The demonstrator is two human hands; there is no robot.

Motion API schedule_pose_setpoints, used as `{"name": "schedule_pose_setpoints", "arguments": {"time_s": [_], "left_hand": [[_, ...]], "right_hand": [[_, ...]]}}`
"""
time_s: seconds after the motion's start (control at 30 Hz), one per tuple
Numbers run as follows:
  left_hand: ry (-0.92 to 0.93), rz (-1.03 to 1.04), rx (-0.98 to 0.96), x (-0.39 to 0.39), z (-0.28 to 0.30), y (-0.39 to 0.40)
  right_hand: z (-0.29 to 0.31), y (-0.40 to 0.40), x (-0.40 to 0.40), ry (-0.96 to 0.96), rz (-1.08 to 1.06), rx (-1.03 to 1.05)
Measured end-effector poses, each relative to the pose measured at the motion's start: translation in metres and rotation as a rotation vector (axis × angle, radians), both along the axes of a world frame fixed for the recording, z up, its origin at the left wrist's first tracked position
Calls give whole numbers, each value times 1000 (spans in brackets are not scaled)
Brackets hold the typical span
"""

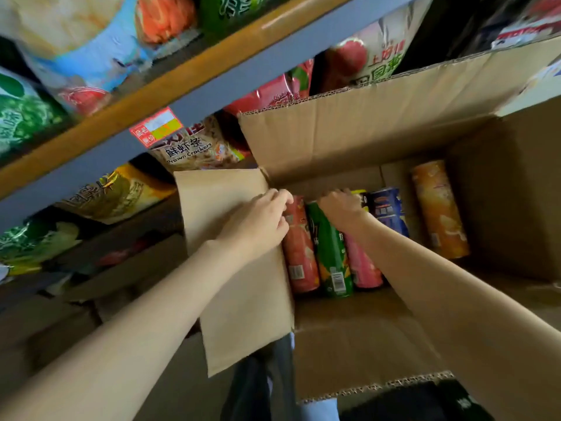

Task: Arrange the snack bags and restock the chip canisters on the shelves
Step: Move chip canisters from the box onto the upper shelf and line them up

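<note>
An open cardboard box (pixel 364 141) holds several chip canisters lying side by side: a red one (pixel 302 253), a green one (pixel 332 259), a pink one (pixel 362 265), a blue one (pixel 390 211) and an orange one (pixel 438 208). My left hand (pixel 258 223) reaches over the box's left flap (pixel 243 299) and its fingers curl onto the top of the red canister. My right hand (pixel 343 208) is inside the box, fingers curled round the far ends of the green and pink canisters; which one it grips is hidden.
Shelves (pixel 194 95) rise to the left and behind the box, packed with snack bags, among them a prawn cracker bag (pixel 194 147) and a yellow bag (pixel 118 192). A red price tag (pixel 156 126) sticks to the shelf edge. More cartons sit low on the left.
</note>
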State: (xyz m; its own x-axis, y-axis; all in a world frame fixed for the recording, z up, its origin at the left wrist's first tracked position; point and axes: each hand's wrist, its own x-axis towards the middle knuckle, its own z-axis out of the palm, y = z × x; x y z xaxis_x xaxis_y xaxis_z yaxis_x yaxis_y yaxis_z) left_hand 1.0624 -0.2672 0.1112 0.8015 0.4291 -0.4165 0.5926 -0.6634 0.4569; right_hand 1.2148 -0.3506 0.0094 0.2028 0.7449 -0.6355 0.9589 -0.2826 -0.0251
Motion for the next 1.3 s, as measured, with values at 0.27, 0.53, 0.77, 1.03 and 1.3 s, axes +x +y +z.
{"name": "schedule_pose_setpoints", "arguments": {"time_s": [0.27,0.53,0.77,1.03,1.3], "left_hand": [[-48,52,-98,3,1,-6],[66,224,-308,13,19,-7],[-147,366,-680,-14,108,27],[-532,182,-870,-154,281,72],[-727,128,-638,-311,455,108]], "right_hand": [[25,6,14,-22,51,85],[119,-18,20,-256,210,770],[283,20,-5,-148,352,1222],[477,55,-144,6,387,1391],[658,97,-283,184,278,1652]]}}
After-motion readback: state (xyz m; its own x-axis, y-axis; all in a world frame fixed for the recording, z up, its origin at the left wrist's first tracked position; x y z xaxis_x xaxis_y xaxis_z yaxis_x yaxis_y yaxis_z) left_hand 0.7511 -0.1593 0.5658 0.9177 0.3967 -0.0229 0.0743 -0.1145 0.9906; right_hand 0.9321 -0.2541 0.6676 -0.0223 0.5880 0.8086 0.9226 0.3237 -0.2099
